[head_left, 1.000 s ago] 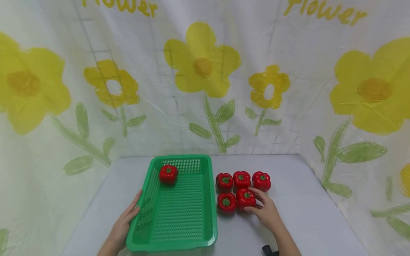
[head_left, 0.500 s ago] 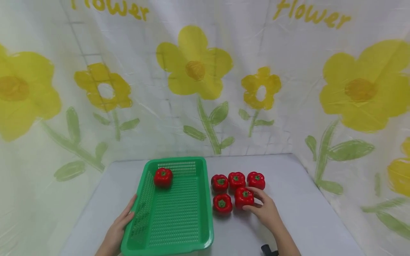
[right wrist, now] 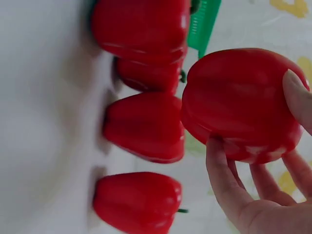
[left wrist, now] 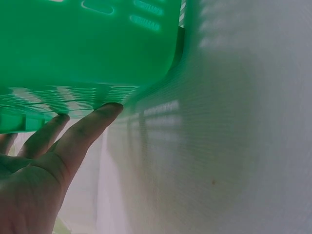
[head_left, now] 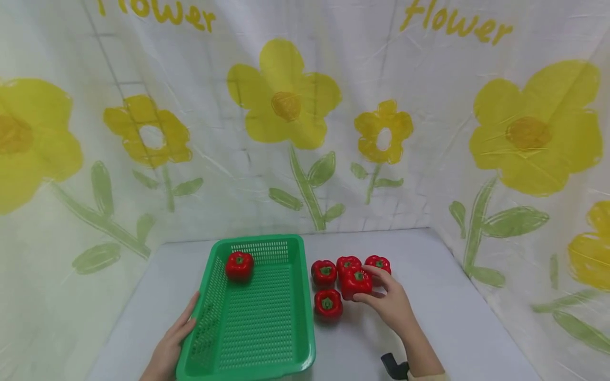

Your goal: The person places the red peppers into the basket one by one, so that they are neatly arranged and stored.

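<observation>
My right hand (head_left: 392, 304) holds a red bell pepper (head_left: 355, 283) by its sides, thumb and fingers curved round it. In the right wrist view this pepper (right wrist: 243, 102) is off the table, apart from the others. Four-sided and green, a plastic basket (head_left: 310, 317) stands to the left, with one red bell pepper (head_left: 239, 266) at its far left corner. Against the basket's left side rests my left hand (head_left: 170, 338). The left wrist view shows its straight fingers (left wrist: 90, 129) touching the slotted outer wall.
Several red bell peppers, among them a near one (head_left: 328, 304) and a far right one (head_left: 378, 263), sit on the white table (head_left: 457, 328) right of the basket. A flower-painted curtain (head_left: 229, 201) hangs behind. A black object (head_left: 394, 366) shows by the right wrist.
My right hand has lifted its bell pepper off the table, up and slightly left, away from the near one. My left hand stays at the basket. The head view has shifted slightly.
</observation>
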A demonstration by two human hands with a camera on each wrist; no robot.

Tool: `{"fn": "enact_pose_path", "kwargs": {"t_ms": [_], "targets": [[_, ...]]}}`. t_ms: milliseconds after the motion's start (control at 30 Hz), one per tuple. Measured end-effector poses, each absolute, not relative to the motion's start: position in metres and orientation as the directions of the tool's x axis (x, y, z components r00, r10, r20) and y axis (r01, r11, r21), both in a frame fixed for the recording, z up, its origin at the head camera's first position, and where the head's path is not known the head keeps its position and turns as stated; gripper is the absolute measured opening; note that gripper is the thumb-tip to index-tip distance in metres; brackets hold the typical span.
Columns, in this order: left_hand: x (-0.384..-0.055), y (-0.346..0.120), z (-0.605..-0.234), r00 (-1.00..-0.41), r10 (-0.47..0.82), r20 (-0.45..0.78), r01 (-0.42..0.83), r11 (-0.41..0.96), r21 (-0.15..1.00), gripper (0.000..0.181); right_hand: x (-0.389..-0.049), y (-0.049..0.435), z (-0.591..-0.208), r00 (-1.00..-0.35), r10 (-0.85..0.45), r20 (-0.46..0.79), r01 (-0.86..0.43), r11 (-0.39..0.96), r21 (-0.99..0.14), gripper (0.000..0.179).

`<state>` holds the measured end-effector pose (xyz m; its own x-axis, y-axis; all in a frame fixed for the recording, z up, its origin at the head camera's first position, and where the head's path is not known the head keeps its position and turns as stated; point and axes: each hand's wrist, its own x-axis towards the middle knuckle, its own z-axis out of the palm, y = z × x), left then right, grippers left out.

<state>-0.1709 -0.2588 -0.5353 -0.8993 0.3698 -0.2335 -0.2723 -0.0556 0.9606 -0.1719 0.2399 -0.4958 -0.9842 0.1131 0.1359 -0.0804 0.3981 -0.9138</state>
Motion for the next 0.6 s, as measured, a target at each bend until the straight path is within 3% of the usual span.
{"fn": "enact_pose_path", "kwargs": {"t_ms": [333, 600], "targets": [[-0.172, -0.260, -0.534, -0.902, 0.393, -0.179, -0.208, -0.031, 0.978, 0.058, -0.182, 0.223, -0.473, -0.978, 0.100, 0.184, -0.134, 0.379, -0.916, 0.068], [-0.174, -0.262, -0.534, -0.932, 0.336, -0.137, -0.123, 0.062, 0.990, 0.059, -0.194, 0.204, -0.446, -0.984, 0.111, 0.139, -0.092, 0.351, -0.932, 0.069]]}}
